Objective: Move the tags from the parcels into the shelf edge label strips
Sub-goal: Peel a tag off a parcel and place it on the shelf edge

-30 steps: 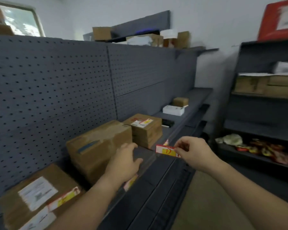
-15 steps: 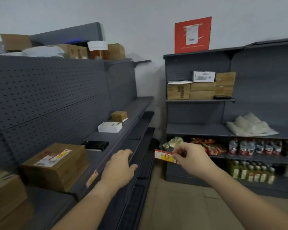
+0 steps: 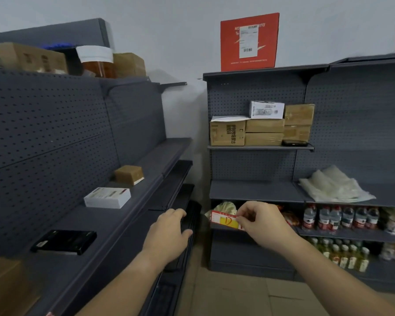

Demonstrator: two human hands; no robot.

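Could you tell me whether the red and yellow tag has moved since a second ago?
Yes. The tag, pinched in the right hand, has gone forward along the left shelf: the white box, then well ahead of it, is now alongside.

Left hand [image 3: 167, 233] hovers palm-down, fingers relaxed — right hand [image 3: 263, 224] pinches a tag [image 3: 224, 221].

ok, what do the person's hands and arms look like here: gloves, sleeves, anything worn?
Left hand and right hand are bare: no gloves, and no rings, watch or wristbands visible. No sleeves in view up to the frame edge. No markings show.
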